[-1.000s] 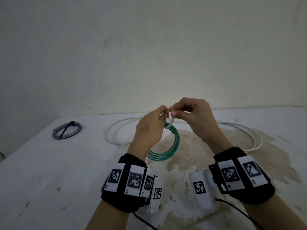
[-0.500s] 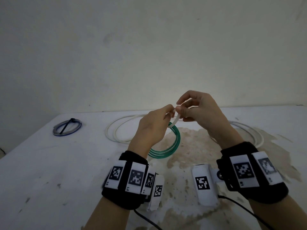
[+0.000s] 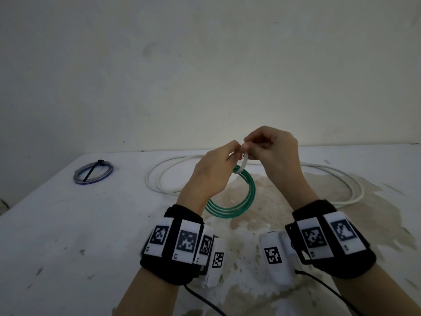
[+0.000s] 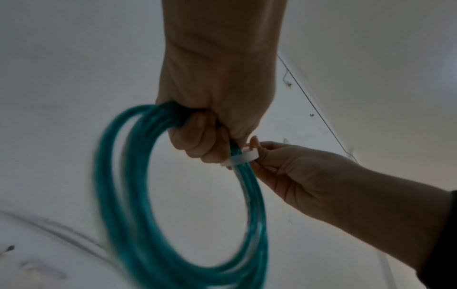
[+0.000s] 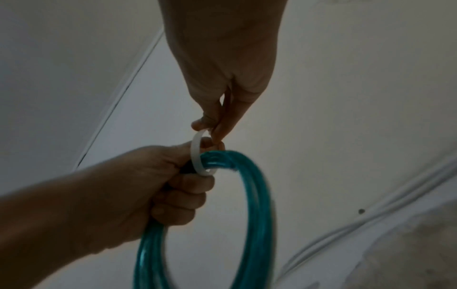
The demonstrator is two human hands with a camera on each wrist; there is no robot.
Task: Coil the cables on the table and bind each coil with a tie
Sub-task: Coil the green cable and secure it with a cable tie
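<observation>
A coil of green cable point(image 3: 239, 201) point(image 4: 138, 195) point(image 5: 257, 215) hangs above the table, gripped at its top by my left hand point(image 3: 214, 172) point(image 4: 205, 125) point(image 5: 158, 187). A white tie point(image 3: 243, 164) point(image 4: 243, 157) point(image 5: 196, 154) loops around the strands beside that grip. My right hand point(image 3: 271, 149) point(image 4: 291, 170) point(image 5: 222, 97) pinches the tie's upper end between thumb and fingers, just right of the left fingertips. The tie forms a loose curved band, not drawn tight.
A long white cable point(image 3: 173, 176) point(image 5: 371, 221) lies in wide loose loops on the white table point(image 3: 68, 236), behind and beside my hands. A small blue-grey coil point(image 3: 93, 173) bound with a black tie sits at the far left. A brown stain point(image 3: 341, 213) spreads across the table's right.
My right hand has moved slightly down and left, curling closed again on the tie's end. The tie now bends in a fuller loop over the green coil. The left hand keeps its grip.
</observation>
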